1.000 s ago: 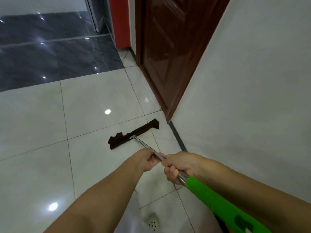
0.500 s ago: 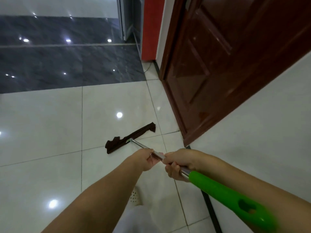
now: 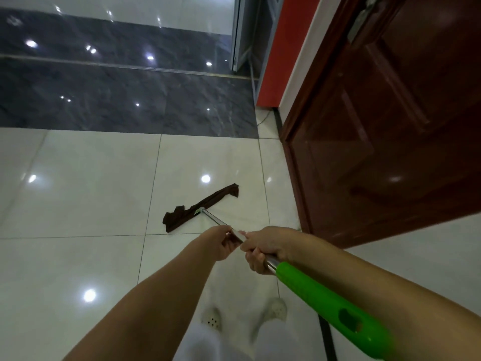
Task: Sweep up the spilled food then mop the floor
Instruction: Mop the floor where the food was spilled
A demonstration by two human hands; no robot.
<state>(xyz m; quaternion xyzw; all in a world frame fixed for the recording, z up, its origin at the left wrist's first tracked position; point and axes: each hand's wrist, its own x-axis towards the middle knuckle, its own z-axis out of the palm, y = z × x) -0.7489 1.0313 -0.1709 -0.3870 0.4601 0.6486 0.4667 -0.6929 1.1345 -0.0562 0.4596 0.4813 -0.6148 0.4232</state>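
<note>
A flat mop with a dark brown cloth head (image 3: 200, 205) lies on the white floor tiles (image 3: 86, 194) just ahead of me. Its silver pole (image 3: 214, 217) runs back toward me and ends in a bright green handle (image 3: 330, 306) at the lower right. My left hand (image 3: 220, 243) grips the pole further down. My right hand (image 3: 265, 248) grips it just above the green handle, fingers curled round the metal. No spilled food shows on the tiles.
A dark red-brown door (image 3: 385, 126) and its frame stand close on the right, with a white wall (image 3: 429, 254) below it. A red pillar (image 3: 283, 50) stands beyond the door. A dark grey marble floor band (image 3: 117, 95) lies ahead. My white shoes (image 3: 276, 310) are below.
The view has swung right and forward toward the door. The mop head has slid forward over the tiles, toward the dark marble band. Both hands keep their grip on the pole.
</note>
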